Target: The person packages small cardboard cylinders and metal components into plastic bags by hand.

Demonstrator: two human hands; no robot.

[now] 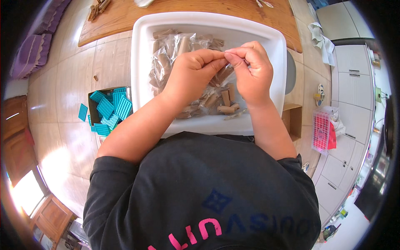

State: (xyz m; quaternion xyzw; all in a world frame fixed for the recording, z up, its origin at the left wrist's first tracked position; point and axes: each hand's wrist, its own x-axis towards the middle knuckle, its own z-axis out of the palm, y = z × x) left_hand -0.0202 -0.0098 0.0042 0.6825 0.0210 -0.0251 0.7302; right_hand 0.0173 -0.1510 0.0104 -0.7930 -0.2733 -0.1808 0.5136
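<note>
I pinch the top edge of a clear plastic bag (179, 62) between the fingertips of both hands, which are pressed close together, thumbs and forefingers meeting at the same spot. My left hand (192, 73) is curled into a loose fist on the bag's edge, and my right hand (250, 68) grips just beside it, its knuckles turned up. The bag hangs down under my left hand and is full of short brown cylinders; whether the edge is torn open, I cannot tell. More loose brown cylinders (227, 102) lie just below my right hand, some touching each other. All of this sits inside a white rectangular tray (275, 46) that surrounds both hands and rests against my black shirt (200, 187). Beyond my fingertips, past the far rim of the tray, runs the edge of a wooden bench (121, 18). Well out to the left of my left forearm, a dark box on the tiled floor holds a heap of teal grid-shaped plastic pieces (110, 110). Out past my right forearm stands a small pink basket (321, 131)
</note>
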